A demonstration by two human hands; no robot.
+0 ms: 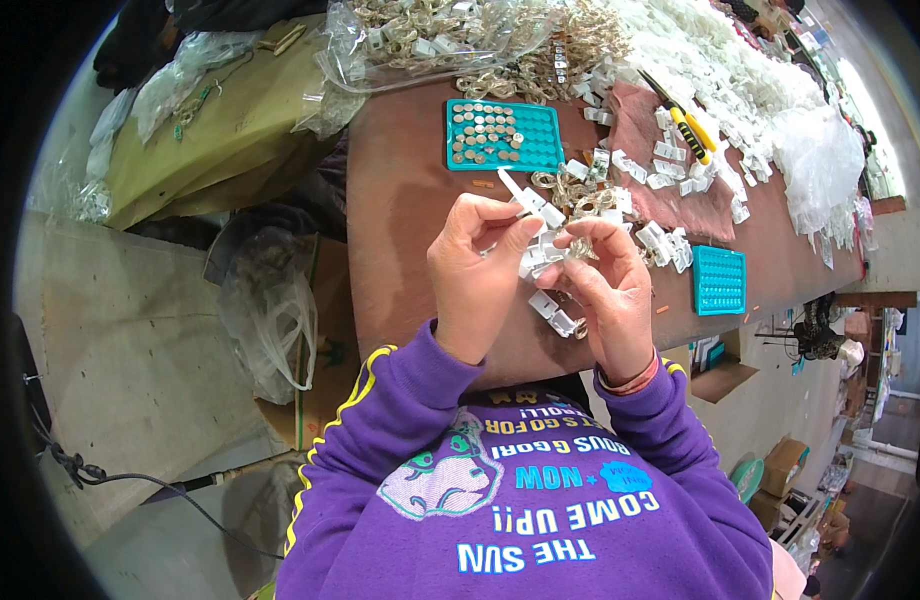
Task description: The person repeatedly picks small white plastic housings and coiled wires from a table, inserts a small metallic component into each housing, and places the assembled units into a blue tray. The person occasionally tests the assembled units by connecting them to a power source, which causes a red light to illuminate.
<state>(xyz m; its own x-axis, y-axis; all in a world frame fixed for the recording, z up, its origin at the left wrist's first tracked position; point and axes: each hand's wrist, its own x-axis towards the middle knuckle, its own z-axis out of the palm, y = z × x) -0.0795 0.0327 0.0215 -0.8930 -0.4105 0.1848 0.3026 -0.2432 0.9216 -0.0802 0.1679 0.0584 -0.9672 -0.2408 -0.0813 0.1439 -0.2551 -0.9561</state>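
On the far left, off the table, a clear plastic bag is seen slumped over a cardboard box beside the concrete floor, and whether finished pieces are kept in it cannot be told. Further in, a teal tray lies on the brown table, most of its pockets filled with small round metal pieces, so that stock appears far from used up. Just in front of the tray, the left hand is closed around a white plastic clip, which is pinched between thumb and fingers above the near edge of the table. Touching it from the right, the right hand is closed narrowly on a small metal ring, which is held against the clip; the joining of the two seems to be under way and not yet completed. Below and between the hands, a few more white clips lie on the table, and whether they are already fitted cannot be made out. Behind the hands a loose heap of metal rings waits, and further right a second teal tray is seen, apparently empty. Yellow-handled pliers rest untouched on a pink cloth, and a long pile of white clips stretches away along the right. Judged from these stocks, only a small part of the work is done and much is left.
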